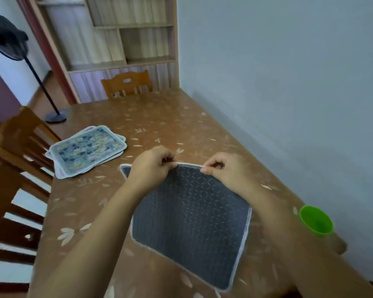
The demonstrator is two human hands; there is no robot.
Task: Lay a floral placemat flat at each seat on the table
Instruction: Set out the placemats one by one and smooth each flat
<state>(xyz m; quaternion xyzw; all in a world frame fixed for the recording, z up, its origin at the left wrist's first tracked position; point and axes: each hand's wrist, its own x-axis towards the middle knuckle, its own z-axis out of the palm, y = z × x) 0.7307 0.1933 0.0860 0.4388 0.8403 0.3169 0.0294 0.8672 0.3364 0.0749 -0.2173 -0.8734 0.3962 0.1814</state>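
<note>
Brown table [159,117] with a leaf-print cover fills the view, pushed against a pale wall, with one chair [127,82] at the far end and another chair [19,147] on the left side. Right in front of you lies a mat [192,222] with its dark grey gridded backing facing up. No floral face shows on it from here.

Your left hand [153,166] and right hand [224,171] sit close together on its far hemmed edge, each pinching that edge between thumb and fingers. The edge looks slightly raised while the rest rests on the table.

A fanned stack [88,149] of floral mats waits near the left edge, beside the left chair, and a green cup [316,222] stands close to the mat's right side.

You appear to be on the first seat's mat, mid-placement and wrong side up. The next move probably calls for turning it over — keep both pinches and clear the cup — then smoothing it flat and square to the near edge. The remaining seats look unserved.
</note>
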